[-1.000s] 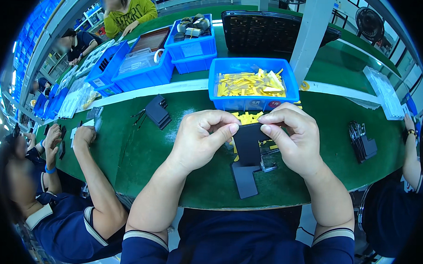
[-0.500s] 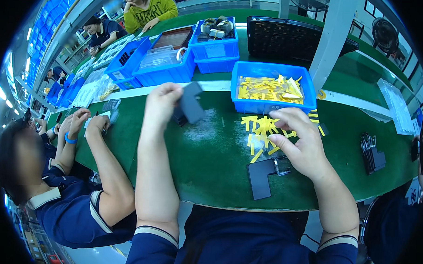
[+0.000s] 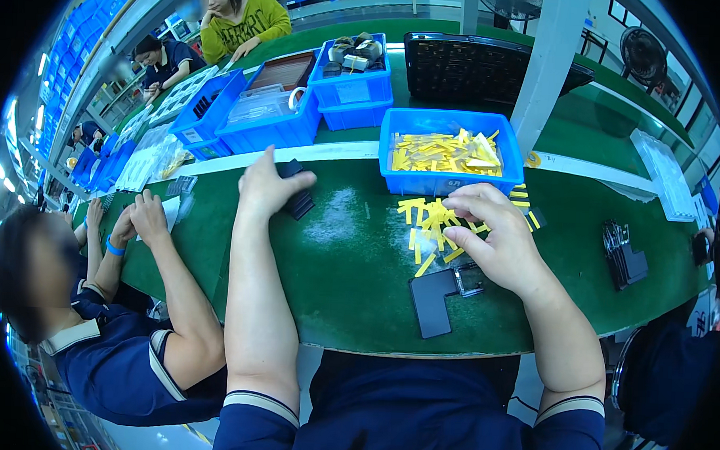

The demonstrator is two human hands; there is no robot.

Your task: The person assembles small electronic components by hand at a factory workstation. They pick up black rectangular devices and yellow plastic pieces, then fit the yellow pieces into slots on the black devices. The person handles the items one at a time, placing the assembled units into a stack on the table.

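Black flat-faced pieces [image 3: 300,205] sit bunched right beside the left hand [image 3: 264,186] on my feed, thumb spread wide from its fingers; can't tell if it's touching them. The right hand [image 3: 498,239] has thumb and fingers apart over messy, skinny yellow strips [image 3: 434,220]. Smooth black L-shaped part [image 3: 431,305] lies nearby on the green tabletop [image 3: 342,288].

green tabletop [image 3: 349,300]: scattered yellow strips [image 3: 431,222], black l-shaped piece [image 3: 431,307] near front edge, black parts [image 3: 630,266] farther right.

Left grip [image 3: 268,187] has apparently released the black piece [image 3: 300,205].
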